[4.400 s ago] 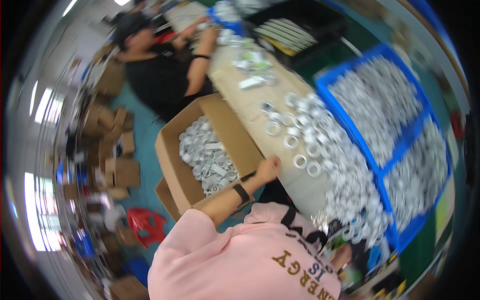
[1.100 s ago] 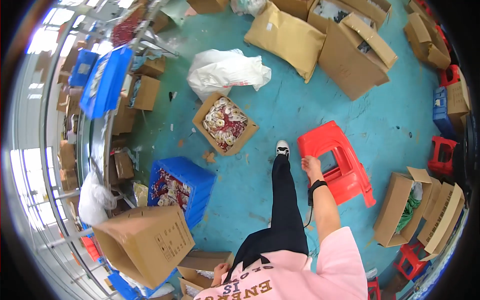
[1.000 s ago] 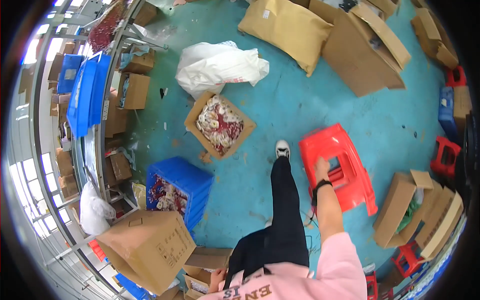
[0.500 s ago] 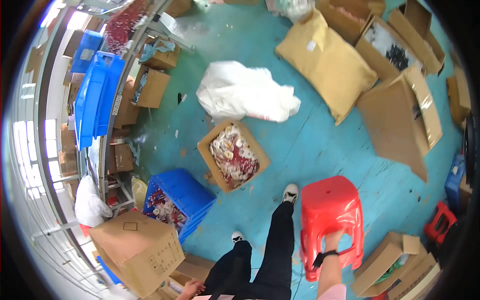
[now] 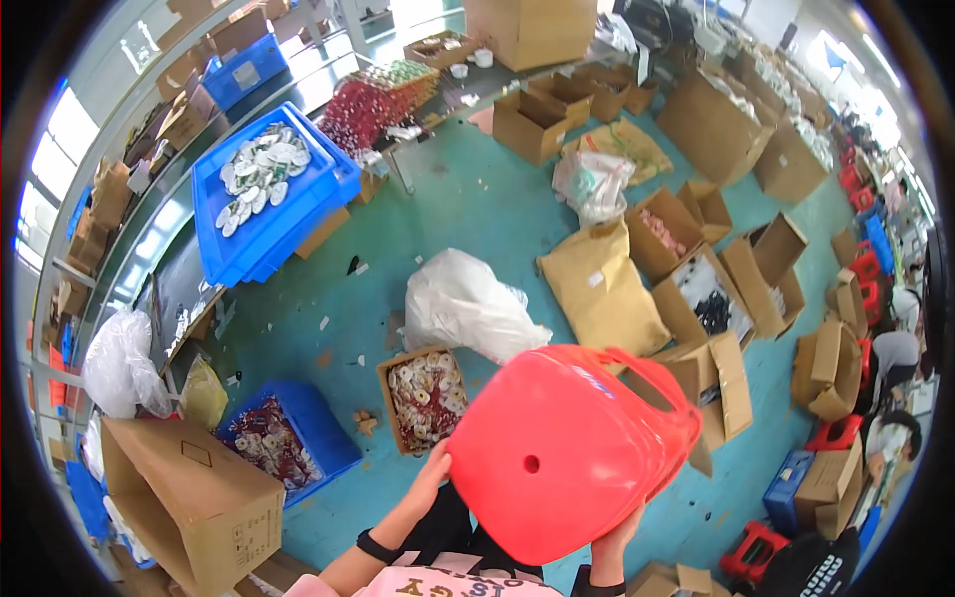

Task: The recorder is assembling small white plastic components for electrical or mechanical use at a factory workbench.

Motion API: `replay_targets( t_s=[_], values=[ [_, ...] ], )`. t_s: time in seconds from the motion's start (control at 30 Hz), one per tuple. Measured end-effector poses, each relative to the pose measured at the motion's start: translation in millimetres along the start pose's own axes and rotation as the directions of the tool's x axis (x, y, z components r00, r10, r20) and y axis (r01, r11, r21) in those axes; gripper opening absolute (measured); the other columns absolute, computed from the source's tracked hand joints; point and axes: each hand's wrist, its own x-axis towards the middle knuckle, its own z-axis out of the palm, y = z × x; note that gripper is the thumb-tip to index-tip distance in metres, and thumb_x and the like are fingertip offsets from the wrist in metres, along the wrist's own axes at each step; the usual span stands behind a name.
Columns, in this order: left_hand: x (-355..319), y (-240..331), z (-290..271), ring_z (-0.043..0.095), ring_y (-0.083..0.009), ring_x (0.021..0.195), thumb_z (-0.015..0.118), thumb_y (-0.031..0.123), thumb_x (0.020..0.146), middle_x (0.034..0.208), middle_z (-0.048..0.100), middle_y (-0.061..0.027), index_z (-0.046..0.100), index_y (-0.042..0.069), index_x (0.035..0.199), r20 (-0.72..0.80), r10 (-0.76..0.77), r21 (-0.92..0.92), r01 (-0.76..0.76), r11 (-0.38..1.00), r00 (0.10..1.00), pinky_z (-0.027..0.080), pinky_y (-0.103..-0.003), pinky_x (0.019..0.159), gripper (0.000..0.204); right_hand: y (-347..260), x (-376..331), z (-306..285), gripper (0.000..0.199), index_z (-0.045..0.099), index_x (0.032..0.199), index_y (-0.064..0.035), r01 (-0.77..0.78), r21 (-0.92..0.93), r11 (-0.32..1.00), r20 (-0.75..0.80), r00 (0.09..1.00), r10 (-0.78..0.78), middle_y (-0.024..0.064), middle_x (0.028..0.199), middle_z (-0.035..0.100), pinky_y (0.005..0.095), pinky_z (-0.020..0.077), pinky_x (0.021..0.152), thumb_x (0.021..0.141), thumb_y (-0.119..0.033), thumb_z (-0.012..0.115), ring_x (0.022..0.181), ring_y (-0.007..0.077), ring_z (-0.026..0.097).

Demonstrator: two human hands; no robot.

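Note:
A red plastic stool with a low back bar (image 5: 557,458) is lifted and tilted in front of my body, its seat with a small hole turned up toward me. My left hand (image 5: 430,476) grips the seat's left edge, fingers partly hidden by it. My right hand (image 5: 619,537) is closed on the lower right side of the stool, its fingertips out of sight. Just beyond the stool, to the left, a cardboard box (image 5: 382,383) stands on the floor, filled with white round pieces and red strands. A white plastic sack (image 5: 448,298) lies behind that box.
At left stand a blue crate (image 5: 338,453) of similar pieces and a large carton (image 5: 189,438). On the workbench sits a blue tray (image 5: 214,199) with white oval pieces. A brown paper sack (image 5: 597,289) and several open cartons (image 5: 766,274) cover the floor ahead right; people work at far right.
The stool has been raised from the floor at right to in front of my body. My left hand has come up onto it. The view has tilted up, showing more of the room.

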Motion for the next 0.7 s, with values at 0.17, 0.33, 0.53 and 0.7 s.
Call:
replay_targets(
  t_s=[0.17,0.33,0.53,0.7],
  values=[
    [26.5,66.5,-20.3,0.043,-0.0179,0.117,0.030,0.050,0.094,0.131,0.045,-0.0013,0.033,0.014,0.137,-0.021,-0.051,-0.142,0.048,0.989,0.998,0.033,-0.041,0.095,0.056,-16.6,58.1,102.2,0.046,0.046,0.123,-0.0027,0.091,-0.082,0.993,0.170,0.983,-0.076,0.0072,0.119,0.054,0.0325,0.0439,0.088,0.094,-0.037,0.036,0.104,0.0178,0.054],
    [121.9,75.9,-16.4,0.044,-0.0217,0.117,0.033,0.058,0.089,0.132,0.044,-0.0020,0.035,0.017,0.135,-0.077,-0.183,-0.407,0.137,0.903,0.980,0.032,-0.048,0.095,0.061,-13.4,189.7,185.2,0.047,0.059,0.100,0.0068,0.269,-0.388,0.882,0.361,0.925,-0.124,0.0093,0.097,0.063,0.0286,0.0449,0.078,0.094,-0.036,0.040,0.085,0.0137,0.058],
    [285.3,106.0,32.6,0.037,-0.0273,0.123,0.045,0.059,0.085,0.136,0.037,-0.0039,0.033,0.016,0.135,-0.206,-0.193,-0.579,0.039,0.814,0.959,0.027,-0.056,0.098,0.067,-0.4,420.6,296.0,0.045,0.059,0.098,0.0051,0.306,-0.486,0.819,0.506,0.863,-0.023,0.0082,0.090,0.062,0.0281,0.0440,0.075,0.095,-0.036,0.040,0.082,0.0120,0.055],
    [436.7,115.1,38.1,0.038,-0.0304,0.119,0.043,0.060,0.085,0.134,0.035,-0.0062,0.032,0.016,0.135,-0.321,-0.281,-0.593,0.039,0.804,0.905,0.033,-0.056,0.095,0.068,50.5,613.8,388.4,0.047,0.059,0.078,0.0023,0.251,-0.699,0.670,0.500,0.841,0.208,0.0028,0.068,0.057,0.0294,0.0400,0.057,0.094,-0.038,0.041,0.063,0.0097,0.047]
  ],
)
